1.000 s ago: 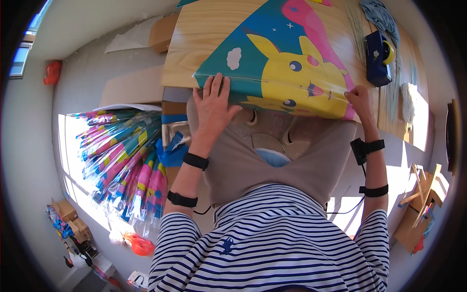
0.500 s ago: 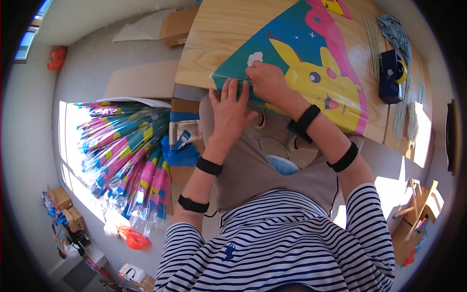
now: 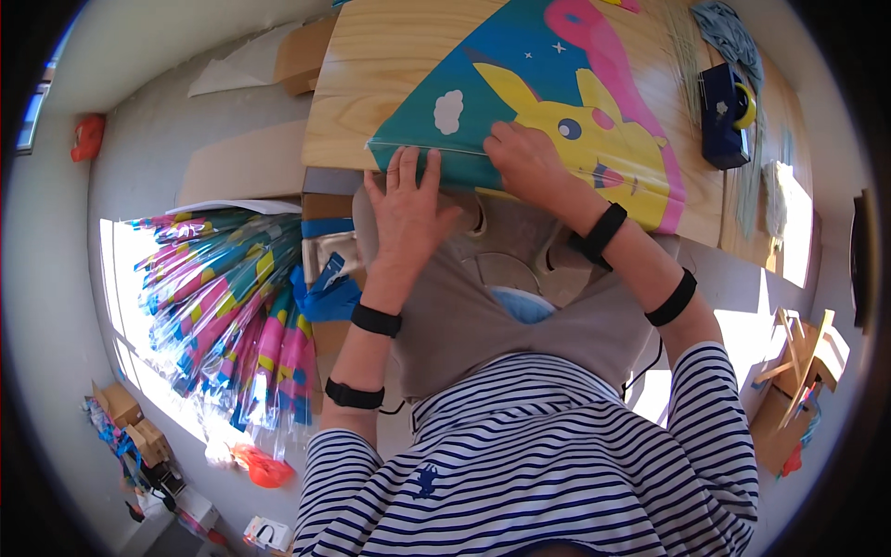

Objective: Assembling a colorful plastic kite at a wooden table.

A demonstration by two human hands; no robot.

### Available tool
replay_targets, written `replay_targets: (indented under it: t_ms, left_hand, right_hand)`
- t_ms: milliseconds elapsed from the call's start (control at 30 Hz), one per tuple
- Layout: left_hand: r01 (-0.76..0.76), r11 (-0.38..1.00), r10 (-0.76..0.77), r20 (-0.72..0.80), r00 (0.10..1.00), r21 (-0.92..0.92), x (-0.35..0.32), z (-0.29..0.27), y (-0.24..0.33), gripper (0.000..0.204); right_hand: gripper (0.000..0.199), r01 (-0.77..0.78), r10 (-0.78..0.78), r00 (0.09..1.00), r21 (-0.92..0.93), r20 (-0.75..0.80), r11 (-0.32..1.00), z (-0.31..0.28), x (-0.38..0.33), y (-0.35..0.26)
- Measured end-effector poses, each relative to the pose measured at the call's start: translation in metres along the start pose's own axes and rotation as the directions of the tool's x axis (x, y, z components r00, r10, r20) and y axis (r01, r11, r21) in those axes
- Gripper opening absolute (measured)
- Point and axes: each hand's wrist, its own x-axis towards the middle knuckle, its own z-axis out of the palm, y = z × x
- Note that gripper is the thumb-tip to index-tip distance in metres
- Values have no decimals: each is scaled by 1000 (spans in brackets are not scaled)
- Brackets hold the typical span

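Note:
A triangular kite sail (image 3: 422,116), printed teal, yellow and pink with a big-eared cartoon figure, lies on the wooden table. Along its near edge runs a thin pale line (image 3: 455,149), perhaps a rod or a strip. My left hand (image 3: 408,200) rests on the sail's near left corner, fingers spread and pressing down. Farther right along the same edge, my right hand (image 3: 529,167) is closed, knuckles up, its fingertips at the pale line. Whatever it pinches is hidden beneath the fingers.
A blue tape dispenser (image 3: 724,121) with yellow tape stands at the table's right, beside thin sticks (image 3: 685,56) and a grey-blue cloth (image 3: 729,32). Left of the table, colourful plastic-wrapped bundles (image 3: 223,306) lie piled near a red bag (image 3: 264,466). A wooden stool (image 3: 794,381) is at lower right.
My right hand has slid rightward along the kite's near edge, uncovering the white cloud print and more of the pale line. My left hand stays near the corner. The whole view has shifted slightly.

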Motion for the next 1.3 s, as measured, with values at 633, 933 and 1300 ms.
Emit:
replay_targets:
  t_ms: [633,933,1300]
  left_hand:
    - [-196,976,193,-38,980,-99,11,1,46,72]
    - [-233,971,234,11,972,-54,19,13,74,65]
    - [-219,974,223,65,973,-63,19,12,74,70]
  right_hand:
    - [1,-292,335,913,199,-231,935,-42,-95,53]
    - [4,-115,123,968,49,-218,992,0,-44,22]
    - [12,-207,207,965,15,-159,978,-20,-93,53]
